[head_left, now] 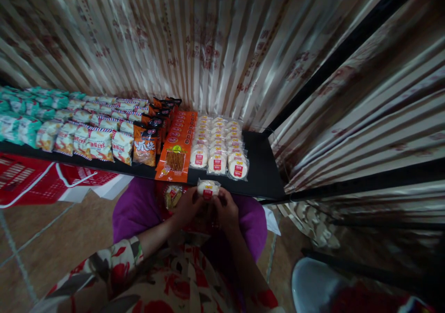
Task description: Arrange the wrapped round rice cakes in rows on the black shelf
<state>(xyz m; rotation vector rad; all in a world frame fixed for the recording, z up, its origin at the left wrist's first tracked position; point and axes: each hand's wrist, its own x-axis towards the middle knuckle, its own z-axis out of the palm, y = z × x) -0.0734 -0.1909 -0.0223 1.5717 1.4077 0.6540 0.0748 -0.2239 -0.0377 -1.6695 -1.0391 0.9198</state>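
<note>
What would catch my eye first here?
Probably the bright orange package on the black shelf, between small orange-and-black packets and rows of round white packets. By the shelf's near edge, the left hand and right hand hold a similar white packet. A pleated curtain hangs behind the shelf.

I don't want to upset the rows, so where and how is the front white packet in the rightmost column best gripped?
Probably pinch the front white packet at its right edge, from the front right. It appears to lean back on those behind, with another column on its left, while black shelf shows on its right.
</note>
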